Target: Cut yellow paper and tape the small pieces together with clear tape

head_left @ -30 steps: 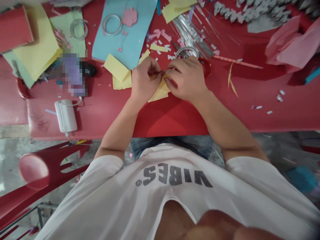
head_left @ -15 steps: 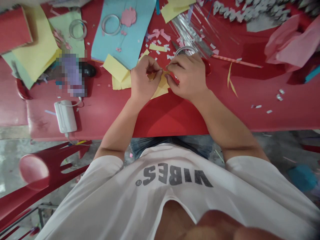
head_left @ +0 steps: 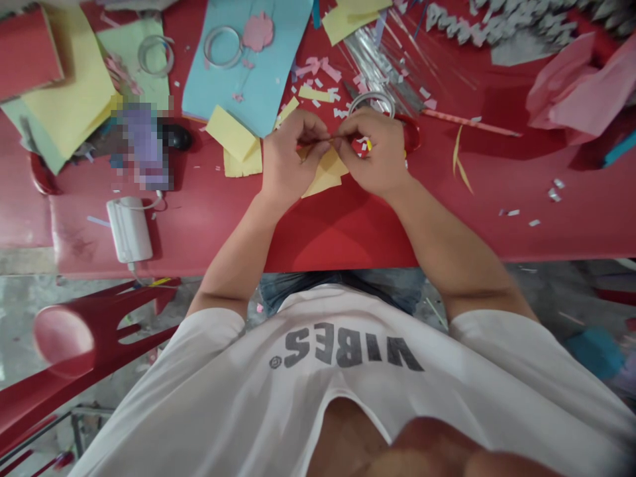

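My left hand [head_left: 294, 156] and my right hand [head_left: 375, 149] meet over the table, fingertips nearly touching. Each pinches an end of a thin, yellowish paper strip [head_left: 332, 140], mostly covered by the fingers. Below them lies a yellow paper sheet [head_left: 322, 182], partly hidden. To the left of my left hand are folded yellow paper pieces [head_left: 233, 136]. Just beyond my right hand stands a roll of tape [head_left: 371, 99], and a red handle [head_left: 412, 134] shows from under that hand.
Blue paper [head_left: 199, 89] carries a tape ring [head_left: 222, 48] and a pink paper flower [head_left: 258, 31]. Silver strips [head_left: 365, 56] and paper scraps lie at the back. A striped pencil [head_left: 477, 124] is at right. At left are a white power bank [head_left: 129, 230] and a red chair [head_left: 106, 331].
My right hand's fingers have shifted and curled closer around the strip, and my left hand has turned slightly. More of the tape roll shows beyond my right hand.
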A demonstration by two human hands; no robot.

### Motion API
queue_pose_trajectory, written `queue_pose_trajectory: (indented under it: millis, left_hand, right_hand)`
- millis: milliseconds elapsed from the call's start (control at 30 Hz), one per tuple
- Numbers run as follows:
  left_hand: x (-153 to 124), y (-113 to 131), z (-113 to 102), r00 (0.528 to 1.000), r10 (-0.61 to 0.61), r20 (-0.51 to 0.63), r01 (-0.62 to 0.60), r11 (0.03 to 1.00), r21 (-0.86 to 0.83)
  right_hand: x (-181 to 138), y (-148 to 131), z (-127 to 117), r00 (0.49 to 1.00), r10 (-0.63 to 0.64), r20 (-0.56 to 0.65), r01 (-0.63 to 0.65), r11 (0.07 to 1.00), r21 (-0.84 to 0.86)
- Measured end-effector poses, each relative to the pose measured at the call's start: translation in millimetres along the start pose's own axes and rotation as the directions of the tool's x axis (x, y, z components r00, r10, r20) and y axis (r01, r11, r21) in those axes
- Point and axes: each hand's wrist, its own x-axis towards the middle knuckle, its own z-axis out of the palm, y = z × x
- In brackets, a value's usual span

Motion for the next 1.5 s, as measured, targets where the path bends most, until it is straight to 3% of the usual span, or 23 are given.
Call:
queue_pose_trajectory:
  millis: [200,367,600,767,867,1100,1300,1500]
  left_hand:
    - [5.1,1.2,-7.6,0.997,-0.079,0.007,0.079,0.996,-0.037]
    - [8.2,-11.5,-12.7,0.98,-0.198,0.034,0.2,0.977,-0.075]
    - [11.0,-25.5,-16.0,0.944,-0.327,0.049,0.33,0.941,-0.079]
    - [15.6,-20.6,-18.0,0.947,-0.32,-0.016,0.318,0.944,-0.083]
    - [15.4,-20.1,-17.9,0.939,-0.343,0.005,0.342,0.934,-0.103]
    - [13.8,-35.6,-16.9,0.939,-0.341,0.035,0.34,0.912,-0.228]
    - [15.9,-42.1,-18.6,0.953,-0.303,-0.002,0.294,0.926,-0.239]
    - [19.5,-45.4,-22.1,0.94,-0.342,-0.015,0.33,0.917,-0.222]
  right_hand:
    - [3.9,-6.9,-5.0,0.997,0.008,-0.075,-0.006,1.0,0.024]
    - [5.1,-9.1,-8.8,0.993,0.005,-0.114,0.002,0.998,0.059]
    - [10.0,-4.0,-10.5,0.987,0.101,-0.127,-0.069,0.97,0.234]
    - [14.1,0.4,-8.7,0.977,0.204,-0.063,-0.159,0.891,0.426]
    - [14.1,2.7,-5.4,0.974,0.224,-0.015,-0.188,0.854,0.486]
    - [14.1,15.3,1.4,0.963,0.224,-0.15,-0.131,0.874,0.467]
    - [14.7,19.4,1.5,0.948,0.25,-0.196,-0.134,0.874,0.467]
    - [13.8,21.8,1.5,0.946,0.258,-0.195,-0.126,0.85,0.511]
